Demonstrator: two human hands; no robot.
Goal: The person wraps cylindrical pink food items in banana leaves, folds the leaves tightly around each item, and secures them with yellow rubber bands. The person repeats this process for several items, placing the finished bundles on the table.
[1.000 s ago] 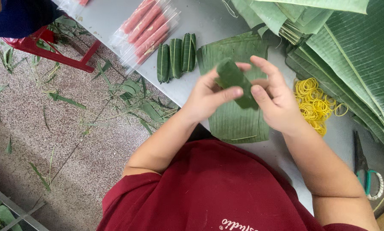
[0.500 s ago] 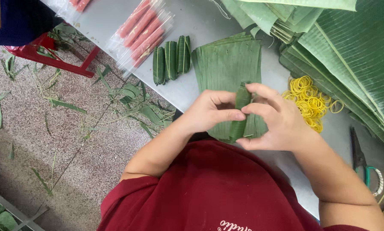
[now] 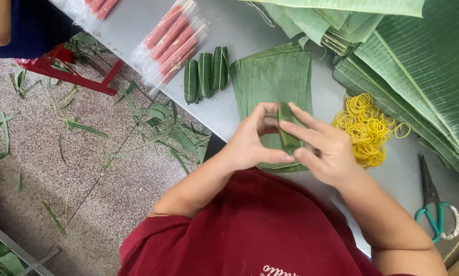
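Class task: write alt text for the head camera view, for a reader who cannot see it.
Seen from above, a person's left hand and right hand hold a narrow leaf-wrapped roll over a stack of cut green leaves on a grey table. Three finished rolls, packets of pink sausages, yellow rubber bands and scissors lie around them.

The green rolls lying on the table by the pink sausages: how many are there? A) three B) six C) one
A, three green leaf-wrapped rolls lie side by side on the grey table, next to the clear packs of pink sausages.
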